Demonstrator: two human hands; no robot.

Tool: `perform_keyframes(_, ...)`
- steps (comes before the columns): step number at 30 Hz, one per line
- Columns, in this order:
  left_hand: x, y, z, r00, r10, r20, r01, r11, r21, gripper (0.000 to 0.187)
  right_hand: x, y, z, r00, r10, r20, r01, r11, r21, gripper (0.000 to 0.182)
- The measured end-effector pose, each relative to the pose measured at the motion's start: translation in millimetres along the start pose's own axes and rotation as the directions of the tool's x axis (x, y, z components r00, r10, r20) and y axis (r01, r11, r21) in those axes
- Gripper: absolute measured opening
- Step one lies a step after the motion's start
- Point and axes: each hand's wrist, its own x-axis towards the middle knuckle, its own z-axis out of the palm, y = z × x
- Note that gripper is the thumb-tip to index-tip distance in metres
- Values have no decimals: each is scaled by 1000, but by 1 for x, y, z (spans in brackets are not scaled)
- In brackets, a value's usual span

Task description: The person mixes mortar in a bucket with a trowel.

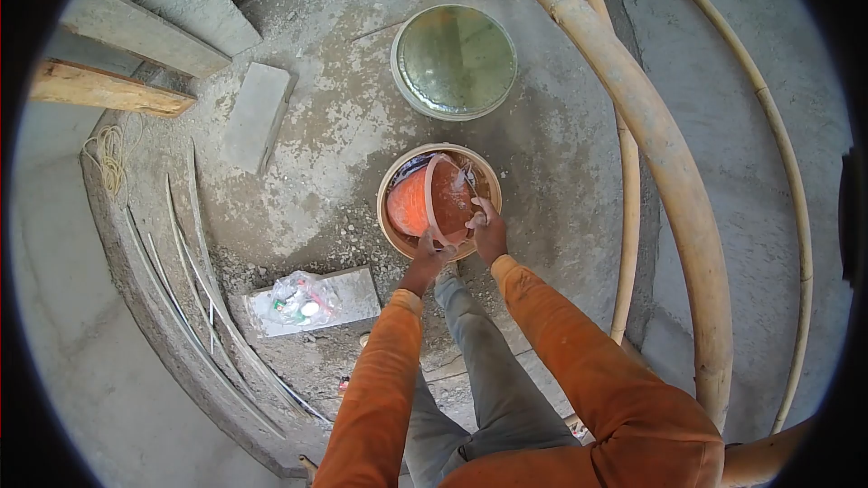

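- Soft, fairly bright daylight is falling across the floor, its source not showing.
- Pale glare is shining on the liquid near the floor's far edge.
- Shadows are lying faint and diffuse.
- Fine detail on the small bucket is looking slightly soft.
- Wide-lens distortion is bowing the floor's edges; black vignetting is swallowing the corners.

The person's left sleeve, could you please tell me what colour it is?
The left sleeve is orange, best seen in the head view.
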Motion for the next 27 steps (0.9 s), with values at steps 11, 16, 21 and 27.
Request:
perform_keyframes(11, -11, 22, 2, 999, -39, 37, 48, 955, -293, 78, 12, 6, 14, 997, 70, 20, -66, 986, -156, 36)
perform_keyframes(16, -64, 9, -16, 995, -24, -99, 1, 976, -219, 77, 22, 24, 22, 993, 112, 36, -111, 993, -32, 16)
perform_keyframes(21, -215, -23, -53, 884, -225, -410, 121, 957, -264, 71, 31, 14, 25, 985, 140, 104, -158, 970, 183, 10)
perform_keyframes(27, -446, -111, -55, 586, -577, -569, 330, 811, -483, 66, 41, -4, 20, 886, 413, 212, -431, 901, 49, 6)
